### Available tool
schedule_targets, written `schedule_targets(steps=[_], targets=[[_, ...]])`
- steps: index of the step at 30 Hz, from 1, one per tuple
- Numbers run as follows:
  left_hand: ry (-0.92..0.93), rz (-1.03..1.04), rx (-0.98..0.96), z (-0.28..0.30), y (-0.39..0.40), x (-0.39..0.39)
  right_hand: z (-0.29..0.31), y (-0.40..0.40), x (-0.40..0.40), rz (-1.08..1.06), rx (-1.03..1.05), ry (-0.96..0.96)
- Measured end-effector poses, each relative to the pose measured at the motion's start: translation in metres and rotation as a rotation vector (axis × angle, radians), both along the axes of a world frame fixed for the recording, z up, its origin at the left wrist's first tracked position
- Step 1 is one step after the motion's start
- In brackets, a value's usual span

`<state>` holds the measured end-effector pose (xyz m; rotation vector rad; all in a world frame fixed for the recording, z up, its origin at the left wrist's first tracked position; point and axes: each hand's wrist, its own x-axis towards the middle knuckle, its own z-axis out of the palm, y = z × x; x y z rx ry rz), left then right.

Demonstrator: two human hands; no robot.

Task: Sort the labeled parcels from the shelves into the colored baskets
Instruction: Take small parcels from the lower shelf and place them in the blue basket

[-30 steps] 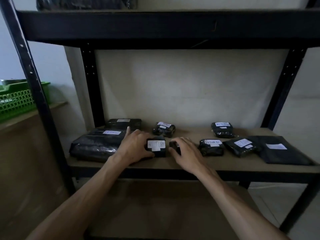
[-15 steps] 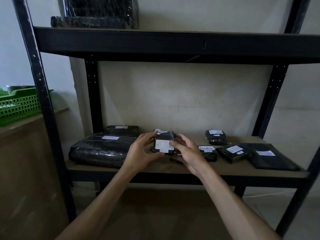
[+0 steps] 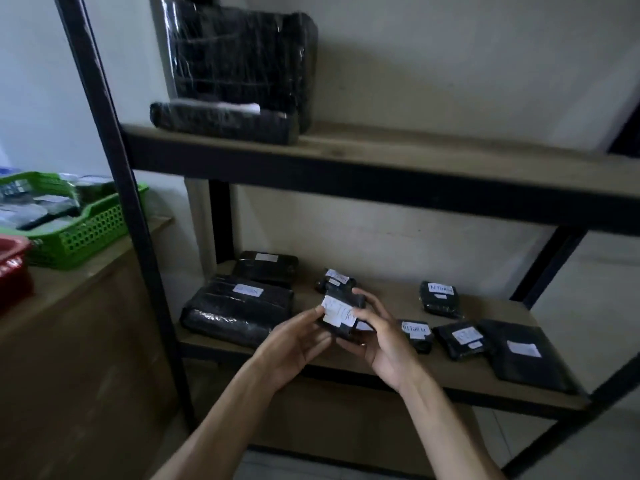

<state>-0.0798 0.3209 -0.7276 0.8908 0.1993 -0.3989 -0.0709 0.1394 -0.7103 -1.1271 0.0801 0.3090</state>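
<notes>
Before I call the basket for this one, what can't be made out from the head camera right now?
- Held parcel: label smeared by motion blur, part covered by the right hand and left hand.
- Red basket: cut off by the left edge, contents unseen.
- Green basket: partly behind the shelf post.
- Long parcel: label writing too faint.

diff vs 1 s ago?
Both hands, left hand and right hand, lifted the small labeled parcel off the lower shelf toward the camera and grip it. Other parcels and the green basket stayed put.
</notes>
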Motion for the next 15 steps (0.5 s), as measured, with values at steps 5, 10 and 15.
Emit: schedule_targets(steps=[5,10,15], targets=[[0.117,-0.016,-0.071,0.099,0.024,-0.054,0.098,0.017,-0.047,0.018,0.055,0.205],[0.188,0.037,-0.041,0.2,0.068,-0.108,0.2,0.056,-0.093,0.099,0.027,0.306],[0.243,0.109,-0.011,0.273,0.137,-0.13,0.271,0.126,-0.112,0.136,-0.066,0.263]])
